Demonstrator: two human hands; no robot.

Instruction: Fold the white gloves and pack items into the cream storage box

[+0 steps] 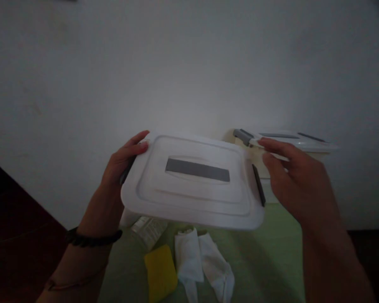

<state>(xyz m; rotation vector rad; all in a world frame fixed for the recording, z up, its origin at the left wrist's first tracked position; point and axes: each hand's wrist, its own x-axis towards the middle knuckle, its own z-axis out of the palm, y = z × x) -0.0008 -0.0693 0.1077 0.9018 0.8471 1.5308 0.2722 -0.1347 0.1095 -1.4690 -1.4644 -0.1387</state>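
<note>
A white plastic storage box lid (192, 202) with a grey handle strip is held up in front of me, slightly tilted. My left hand (126, 158) grips its left edge, thumb on the top face and the other fingers mostly hidden. Along the lid's right side is a dark clip (259, 185). Just beyond that side hovers my right hand (293, 181), thumb and forefinger apart, with nothing visible between them. Whether a box body is under the lid cannot be seen.
A second white lidded box (306, 144) with grey clips stands behind my right hand against the wall. On the green table (255, 261) lie a yellow sponge-like block (161, 273), folded white cloths (189, 256) and a clear, label-printed package (149, 231).
</note>
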